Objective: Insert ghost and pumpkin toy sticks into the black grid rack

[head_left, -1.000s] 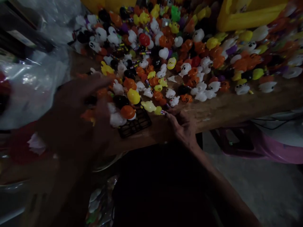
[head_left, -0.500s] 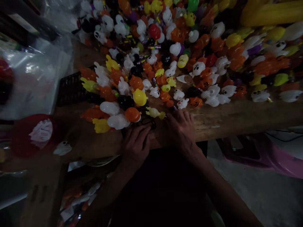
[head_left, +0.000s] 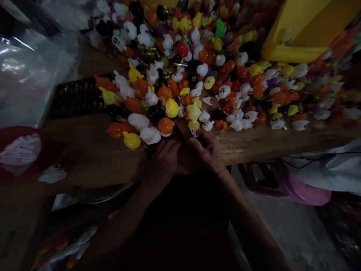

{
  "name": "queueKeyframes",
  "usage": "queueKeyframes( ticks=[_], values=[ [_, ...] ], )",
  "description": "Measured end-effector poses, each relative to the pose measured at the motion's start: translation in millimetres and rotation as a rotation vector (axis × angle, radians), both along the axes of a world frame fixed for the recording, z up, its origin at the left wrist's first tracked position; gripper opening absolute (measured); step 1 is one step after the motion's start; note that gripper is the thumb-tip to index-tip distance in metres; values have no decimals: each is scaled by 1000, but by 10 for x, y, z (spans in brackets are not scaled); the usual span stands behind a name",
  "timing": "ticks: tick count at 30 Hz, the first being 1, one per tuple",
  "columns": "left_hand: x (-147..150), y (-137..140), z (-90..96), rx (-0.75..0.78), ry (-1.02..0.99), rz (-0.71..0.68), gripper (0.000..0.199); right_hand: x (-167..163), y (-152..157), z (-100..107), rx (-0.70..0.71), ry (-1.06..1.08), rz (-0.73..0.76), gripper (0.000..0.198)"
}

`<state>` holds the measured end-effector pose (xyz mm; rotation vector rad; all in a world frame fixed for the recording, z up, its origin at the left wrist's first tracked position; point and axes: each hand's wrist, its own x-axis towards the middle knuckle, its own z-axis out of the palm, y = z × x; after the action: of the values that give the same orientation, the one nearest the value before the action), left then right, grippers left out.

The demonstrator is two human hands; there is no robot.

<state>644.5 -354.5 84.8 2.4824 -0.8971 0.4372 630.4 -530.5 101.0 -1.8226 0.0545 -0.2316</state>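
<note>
My right hand (head_left: 208,150) pinches a small tube (head_left: 194,133) with a colourful patterned wrap, just below a pale yellow figure (head_left: 194,112) that stands upright on it. My left hand (head_left: 165,158) is closed over the front edge of a dark rack, its fingertips partly lost in shadow. Close above it stand an orange-and-white round figure (head_left: 166,126), a white figure (head_left: 150,135) and a yellow one (head_left: 132,140), among several others grouped on the rack. A yellow round-headed figure (head_left: 172,108) is just behind.
Many small plastic figures cover the back and right of the wooden table (head_left: 113,165). A yellow bin (head_left: 293,54) lies at back right. Leftward are a black grid tray (head_left: 76,96), clear plastic bags (head_left: 22,86), a red bowl (head_left: 42,150) and a lone ghost figure (head_left: 53,174). A pink stool (head_left: 301,188) stands below right.
The pale yellow figure that lay on its side between the hands is now upright, with its tube in my right hand's fingers. The camera view has shifted, bringing more of the yellow bin into sight.
</note>
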Motion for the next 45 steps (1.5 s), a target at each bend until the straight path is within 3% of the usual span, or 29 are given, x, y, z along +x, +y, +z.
queueKeyframes(
  ticks=[7,11,16,21,25,29,33,39,45],
  values=[
    [15,-2,13,-118,37,9,25,86,-26,-37,-129,13,-41,23],
    [16,4,-9,-152,34,-10,23,109,-25,-19,-101,16,16,24],
    [17,-6,-24,-148,25,3,22,138,-29,-36,-117,14,15,20],
    [1,-7,-7,-119,-14,13,21,173,15,-62,-155,-15,-76,20],
    [-12,2,-18,-112,-84,15,20,241,132,-75,-87,-27,-154,23],
    [-14,17,-51,-89,-73,35,24,309,233,-114,-47,-52,-73,32],
    [-19,30,-53,-63,-11,36,24,337,213,-139,-90,-66,-121,33],
    [-40,16,-44,-74,-42,55,23,353,191,-80,18,2,-145,29],
    [-18,11,-89,-77,-6,56,22,368,230,-102,-174,-20,-127,42]
  ],
)
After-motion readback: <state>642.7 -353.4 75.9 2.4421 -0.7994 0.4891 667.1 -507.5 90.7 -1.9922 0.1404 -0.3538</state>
